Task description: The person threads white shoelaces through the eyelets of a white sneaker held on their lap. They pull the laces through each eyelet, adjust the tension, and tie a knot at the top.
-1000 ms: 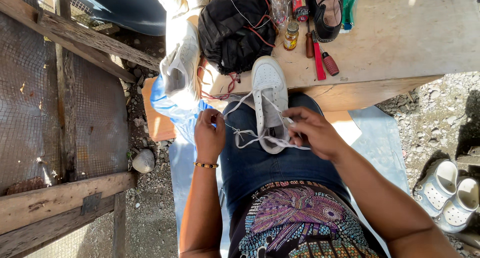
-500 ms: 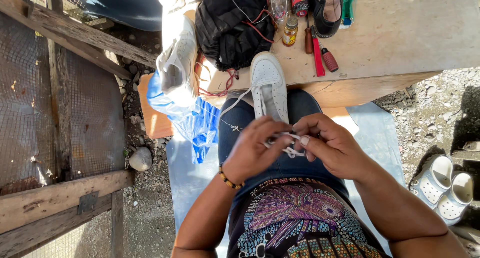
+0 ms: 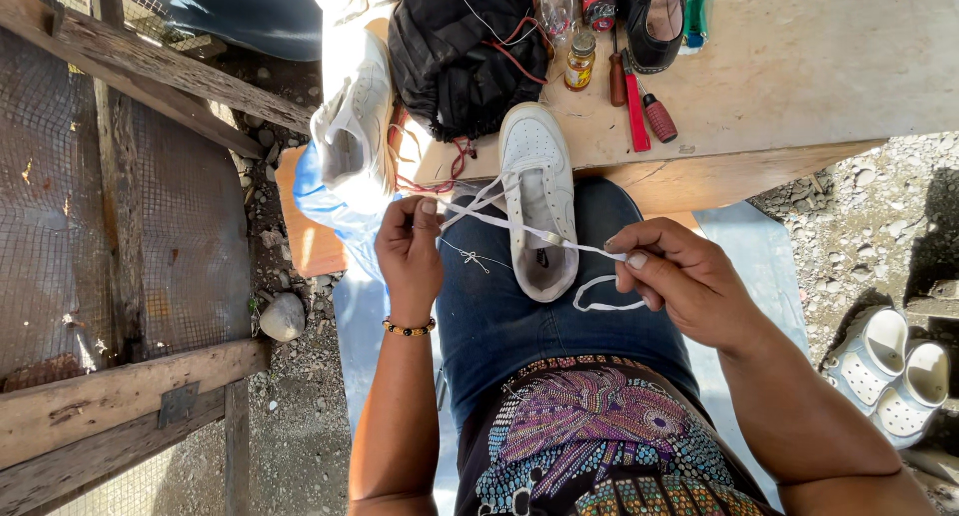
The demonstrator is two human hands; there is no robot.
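White shoe (image 3: 539, 191) with white lace (image 3: 519, 231) on dark blue jeans (image 3: 519, 321); second white shoe (image 3: 355, 126) beside; black jacket (image 3: 455, 61) with red cords; pale tan wooden desk (image 3: 799, 66); red-handled tools (image 3: 647, 111); black sandal (image 3: 659, 16); amber jar (image 3: 578, 61); bracelet (image 3: 410, 328) of yellow and dark beads; black shirt (image 3: 599, 446) patterned in purple, teal and orange; white clogs (image 3: 889, 376) on grey gravel; light blue cloth (image 3: 330, 201)

A white sneaker (image 3: 539, 201) rests on the person's lap. The left hand (image 3: 410, 246) and the right hand (image 3: 679, 281) each pinch its white lace (image 3: 519, 228), stretched taut between their fingertips.
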